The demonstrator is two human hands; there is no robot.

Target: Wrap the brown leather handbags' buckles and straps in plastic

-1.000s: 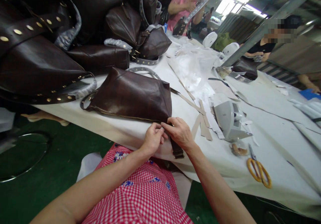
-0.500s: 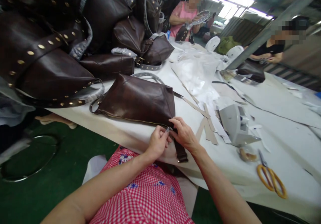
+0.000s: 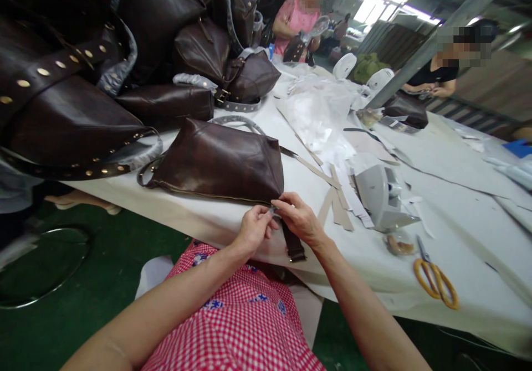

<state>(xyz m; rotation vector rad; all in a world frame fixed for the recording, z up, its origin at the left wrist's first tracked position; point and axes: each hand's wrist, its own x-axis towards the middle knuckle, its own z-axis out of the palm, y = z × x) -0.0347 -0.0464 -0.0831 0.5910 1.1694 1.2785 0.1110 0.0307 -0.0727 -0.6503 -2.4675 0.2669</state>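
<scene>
A dark brown leather bag (image 3: pixel 220 160) lies on its side on the white-covered table, its zipper edge toward me. At the bag's near right corner, my left hand (image 3: pixel 254 230) pinches a small shiny, see-through piece (image 3: pixel 272 210), too small to name. My right hand (image 3: pixel 301 219) is closed at the same spot, its fingertips meeting around the piece and the zipper end; what exactly they grip is partly hidden. Beneath the right hand, a brown strap with a metal buckle end (image 3: pixel 294 245) hangs toward the table's front edge.
Studded brown bags (image 3: pixel 62 105) are heaped on the left. To the right are a grey tape dispenser (image 3: pixel 380 196), paper strips (image 3: pixel 341 213), and yellow-handled scissors (image 3: pixel 435 282). Clear plastic bags (image 3: pixel 318 111) lie farther back. Two people work across the table, near a slanted metal post (image 3: pixel 436 44).
The view has shifted slightly, so the table's things sit a little farther left. My right fingertips have closed in from the bag's corner to the small piece beside my left fingers.
</scene>
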